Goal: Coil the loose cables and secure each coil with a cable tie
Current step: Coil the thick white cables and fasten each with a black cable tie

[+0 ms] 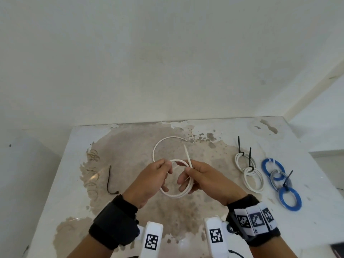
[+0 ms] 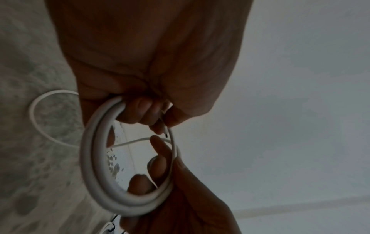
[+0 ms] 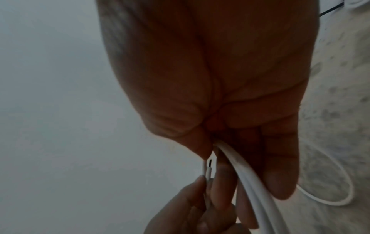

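Observation:
A white cable is wound into a small coil of two or three turns, held above the worn table. My left hand grips the coil's left side with curled fingers; the same coil fills the left wrist view. My right hand pinches its right side, thumb on top. The cable's loose tail arcs over the table behind the hands. A thin straight white piece sticks up from the right hand; its dark-tipped end sits between both hands' fingertips. Cable end or tie, I cannot tell.
A loose black cable tie lies on the table to the left. At the right lie tied coils: two white ones, a grey one and two blue ones. The table's back edge meets the wall.

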Demonstrator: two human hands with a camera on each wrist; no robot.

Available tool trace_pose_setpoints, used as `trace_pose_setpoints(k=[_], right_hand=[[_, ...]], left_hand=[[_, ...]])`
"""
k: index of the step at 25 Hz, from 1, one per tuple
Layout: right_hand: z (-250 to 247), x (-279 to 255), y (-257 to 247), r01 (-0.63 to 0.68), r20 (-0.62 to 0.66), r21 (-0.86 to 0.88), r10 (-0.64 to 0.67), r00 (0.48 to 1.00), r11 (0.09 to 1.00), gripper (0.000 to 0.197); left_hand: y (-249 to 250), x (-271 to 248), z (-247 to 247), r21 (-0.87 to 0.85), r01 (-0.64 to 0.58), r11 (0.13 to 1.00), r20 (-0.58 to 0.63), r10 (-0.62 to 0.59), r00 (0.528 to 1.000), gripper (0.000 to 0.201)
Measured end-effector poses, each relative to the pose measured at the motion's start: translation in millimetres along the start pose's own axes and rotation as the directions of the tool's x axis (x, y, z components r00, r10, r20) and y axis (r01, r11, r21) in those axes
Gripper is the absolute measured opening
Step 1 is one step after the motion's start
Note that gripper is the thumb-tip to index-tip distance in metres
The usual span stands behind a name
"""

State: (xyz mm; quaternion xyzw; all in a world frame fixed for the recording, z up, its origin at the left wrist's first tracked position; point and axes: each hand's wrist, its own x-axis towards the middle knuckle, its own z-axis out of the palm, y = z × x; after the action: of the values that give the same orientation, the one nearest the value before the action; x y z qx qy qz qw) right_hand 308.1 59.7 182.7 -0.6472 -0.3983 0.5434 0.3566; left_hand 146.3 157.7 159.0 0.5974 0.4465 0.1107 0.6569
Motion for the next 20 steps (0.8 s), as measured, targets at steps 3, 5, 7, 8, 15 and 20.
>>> trace_pose_setpoints(k=[3,5,7,8,15,20], right_hand=[[-8.9,-10.0,6.0,-0.022,0.065,0.019,0.021,0.998,1.0,0.035],[-17.5,-16.0,10.0,-0.038,0.098,0.017,0.036,0.995,0.999,0.035],[-28.0,-20.5,12.9,-0.047,0.128,-0.034,0.051,0.991,0.998,0.028],[-33.7,-22.3,14.5,-0.051,0.148,-0.069,0.061,0.987,0.996,0.024],[-73.2,-33.8,31.1,-0.007,0.31,-0.31,0.108,0.945,0.951,0.019],[-83.3,-36.1,45.3,0.106,0.195,-0.329,-0.042,0.98,0.938,0.016]], left_hand=[[8.8,0.7,8.9,0.05,0.017,0.999,0.069,-0.021,0.997,0.031],[14.4,1.8,19.2,0.069,0.032,0.997,0.088,-0.039,0.995,0.029],[20.4,2.5,30.2,0.055,0.062,0.997,0.087,-0.067,0.994,0.028],[22.8,2.5,35.9,0.055,0.079,0.995,0.082,-0.083,0.993,0.031],[37.8,5.5,87.6,0.197,0.134,0.971,-0.061,-0.125,0.99,0.052],[35.6,8.7,110.1,0.15,0.119,0.981,-0.166,-0.094,0.982,0.038]])
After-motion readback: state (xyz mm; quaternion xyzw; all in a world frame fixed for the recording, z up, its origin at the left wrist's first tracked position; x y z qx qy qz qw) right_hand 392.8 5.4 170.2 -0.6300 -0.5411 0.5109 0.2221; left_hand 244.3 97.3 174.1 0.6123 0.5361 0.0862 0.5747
